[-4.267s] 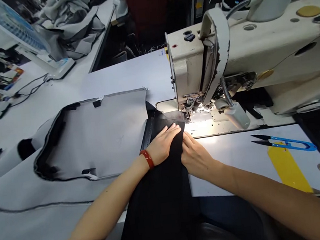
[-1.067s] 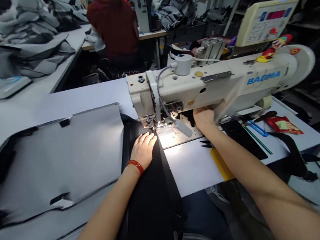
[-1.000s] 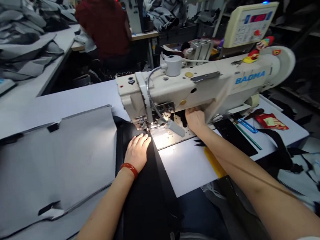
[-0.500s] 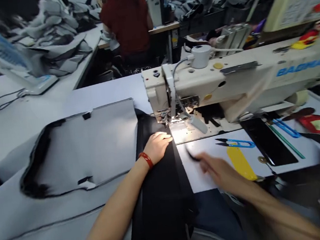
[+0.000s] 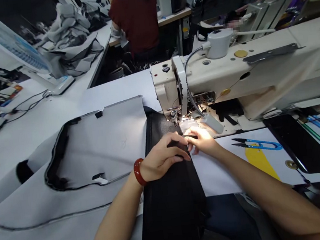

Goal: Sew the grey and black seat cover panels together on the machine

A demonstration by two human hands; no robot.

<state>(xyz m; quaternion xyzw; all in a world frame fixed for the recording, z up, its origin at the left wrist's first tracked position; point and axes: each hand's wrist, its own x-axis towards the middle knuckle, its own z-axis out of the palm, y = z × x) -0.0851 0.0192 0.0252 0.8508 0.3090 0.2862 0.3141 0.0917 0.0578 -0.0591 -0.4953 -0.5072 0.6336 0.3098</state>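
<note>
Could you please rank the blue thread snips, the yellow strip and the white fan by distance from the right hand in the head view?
1. Blue thread snips: just right of the right hand, on the table.
2. Yellow strip: right and slightly nearer the person, a close second.
3. White fan: far left, at the back.

No lettering is legible; the sewing machine (image 5: 244, 72) bears only a cropped blue mark

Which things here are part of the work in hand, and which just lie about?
In hand:
left hand
right hand
black fabric
sewing machine
grey panel, joined to the black fabric

Lying about:
blue thread snips
yellow strip
fan
grey pile
</note>
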